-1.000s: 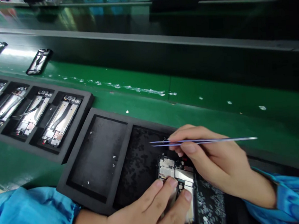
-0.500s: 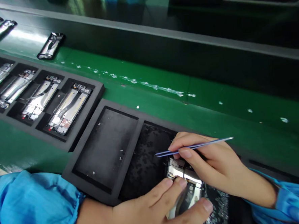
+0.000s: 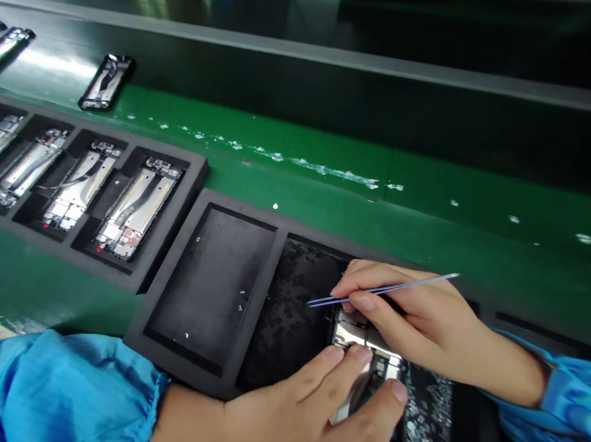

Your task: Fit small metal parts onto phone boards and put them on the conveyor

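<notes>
My right hand [image 3: 415,307] holds a pair of bluish tweezers [image 3: 394,287] between thumb and fingers, their tips pointing left over the dark foam. Under it lies an opened phone [image 3: 355,334] with silvery inner parts showing. My left hand [image 3: 327,406] grips this phone, two fingertips on its inner face and the thumb near its right side. Much of the phone is hidden beneath both hands. Around it is a black foam tray [image 3: 273,276], and many small clear scraps [image 3: 430,406] are scattered to the right of the phone.
Another foam tray [image 3: 199,170] at left holds several opened phones [image 3: 137,207] in slots. Beyond it, a phone [image 3: 107,82] and two more lie on the dark strip. White flecks [image 3: 322,170] dot the green surface [image 3: 253,190]. A pale raised edge [image 3: 265,49] runs across the back.
The view has shifted slightly. My left thumb has moved a little left and up over the phone. My right hand and the tweezers stay almost in place.
</notes>
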